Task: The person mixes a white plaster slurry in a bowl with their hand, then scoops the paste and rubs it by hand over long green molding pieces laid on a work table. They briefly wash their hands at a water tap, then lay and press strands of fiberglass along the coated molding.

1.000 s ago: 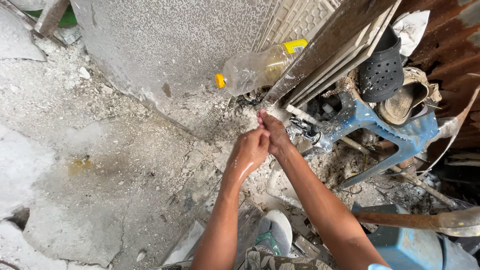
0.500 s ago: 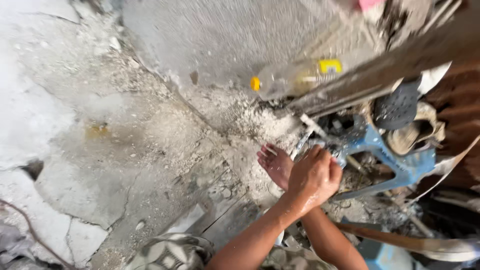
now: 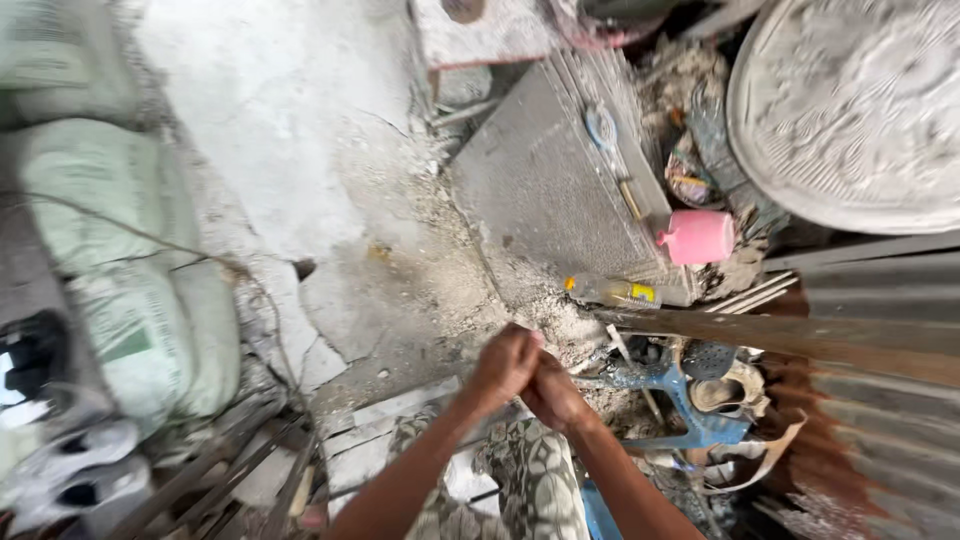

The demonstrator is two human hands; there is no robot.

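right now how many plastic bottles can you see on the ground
1. A clear plastic bottle with a yellow cap lies on its side at the edge of the grey slab, beyond the clasped hands. Others may be hidden in the clutter.

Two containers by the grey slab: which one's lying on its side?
The clear plastic bottle with yellow cap, lying flat at the slab's lower edge. The pink jug higher up is opaque and squat.

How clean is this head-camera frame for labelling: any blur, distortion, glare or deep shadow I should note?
Head view: wide-angle bending stretches the sacks at the left edge; the clasped left hand and right hand are slightly soft but readable; daylight is flat and even, with no glare on the pink container or the clear bottle; shadow is deepest under the blue stool.
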